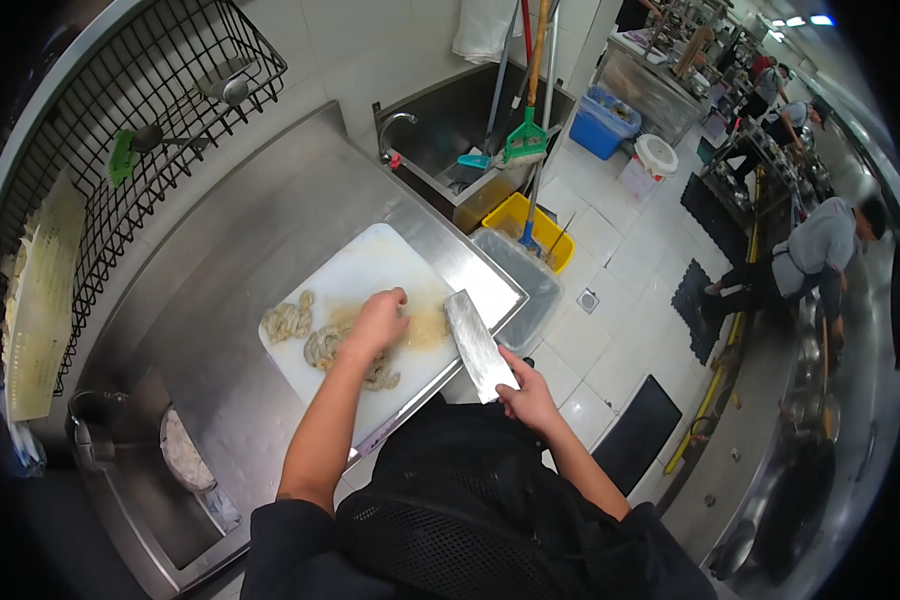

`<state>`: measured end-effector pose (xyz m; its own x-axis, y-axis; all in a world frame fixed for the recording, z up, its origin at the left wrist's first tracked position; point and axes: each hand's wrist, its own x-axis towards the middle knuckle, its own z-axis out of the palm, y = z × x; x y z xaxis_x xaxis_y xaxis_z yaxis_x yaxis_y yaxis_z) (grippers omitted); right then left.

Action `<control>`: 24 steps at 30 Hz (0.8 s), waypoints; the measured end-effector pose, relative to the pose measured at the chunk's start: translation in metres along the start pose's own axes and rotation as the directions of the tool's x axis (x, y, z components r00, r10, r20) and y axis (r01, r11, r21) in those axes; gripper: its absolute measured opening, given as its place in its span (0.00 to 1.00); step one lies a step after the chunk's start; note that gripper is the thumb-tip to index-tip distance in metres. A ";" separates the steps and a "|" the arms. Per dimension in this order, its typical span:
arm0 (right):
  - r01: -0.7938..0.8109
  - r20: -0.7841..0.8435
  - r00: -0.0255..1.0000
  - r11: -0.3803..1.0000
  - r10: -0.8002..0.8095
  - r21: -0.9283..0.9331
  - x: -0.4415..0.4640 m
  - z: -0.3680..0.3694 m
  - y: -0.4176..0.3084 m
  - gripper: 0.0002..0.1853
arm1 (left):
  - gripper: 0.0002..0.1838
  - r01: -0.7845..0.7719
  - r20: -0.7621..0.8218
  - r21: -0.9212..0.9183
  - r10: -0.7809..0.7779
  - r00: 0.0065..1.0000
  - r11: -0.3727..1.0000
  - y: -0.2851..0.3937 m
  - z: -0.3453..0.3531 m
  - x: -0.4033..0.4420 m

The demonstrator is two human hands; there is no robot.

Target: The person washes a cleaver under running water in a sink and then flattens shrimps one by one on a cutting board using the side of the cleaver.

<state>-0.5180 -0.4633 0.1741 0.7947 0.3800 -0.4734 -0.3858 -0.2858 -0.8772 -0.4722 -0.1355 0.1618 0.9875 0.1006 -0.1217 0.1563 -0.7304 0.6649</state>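
A white cutting board (380, 255) lies on the steel counter. Peeled shrimp are on it in a small pile (288, 320) at the left corner and a larger group (328, 345) beside my left wrist. My left hand (378, 322) is over the board with its fingers curled together; whatever they hold, if anything, is hidden. Wet yellowish residue (427, 328) covers the board to its right. A broad-bladed cleaver (476, 345) is in my right hand (528, 396), gripped at the handle, its blade over the board's right edge.
A sink (440, 130) with brooms stands beyond the counter, near a yellow bucket (515, 215). A wire rack (160, 110) hangs at upper left. A bowl (183, 450) sits at lower left. One person (825, 245) stands by the stoves at right; others are farther back.
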 end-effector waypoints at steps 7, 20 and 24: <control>-0.008 -0.038 0.999 0.998 0.006 -0.058 -0.004 0.001 0.000 0.41 | 0.18 -0.072 -0.055 0.026 0.073 0.996 0.997 0.002 0.044 0.009; 0.136 0.019 0.991 0.965 -0.136 -0.223 0.011 -0.002 0.017 0.40 | 0.04 -0.203 -0.157 -0.002 0.200 0.967 0.979 0.001 0.061 -0.012; 0.192 0.025 0.981 0.947 -0.191 -0.258 0.021 -0.003 0.024 0.40 | 0.05 -0.198 -0.146 0.051 0.203 0.968 0.979 0.004 0.060 -0.011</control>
<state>-0.5091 -0.4646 0.1432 0.8417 0.4500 -0.2985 -0.0921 -0.4251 -0.9005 -0.4843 -0.1798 0.1217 0.9910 0.0477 0.1247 -0.0432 -0.7694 0.6373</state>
